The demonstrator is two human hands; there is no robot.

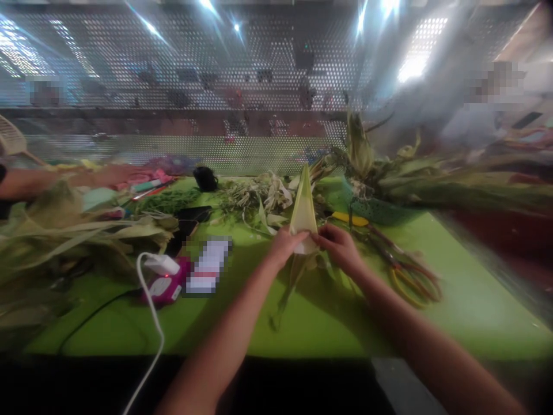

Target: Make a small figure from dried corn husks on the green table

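Observation:
Upright over the green table, a pale green corn husk (305,204) tapers to a point at its top, its wide lower end held by both hands. My left hand (284,245) pinches its left edge, thumb across the pale inner face. At the right edge, my right hand (340,246) has its fingers closed on the husk. Dry strips of husk (295,271) hang or lie below the hands; which cannot be told. Scissors (410,279) with yellow handles rest on the table to the right of my right hand. A yellow-handled tool (349,219) lies just behind that hand.
A phone (209,265) and a magenta power strip (166,282) with a white plug and cable lie left on the green table (242,340). Husks (129,239) pile at left, near another person's arm (56,178). A green basket (371,202) with leaves stands back right.

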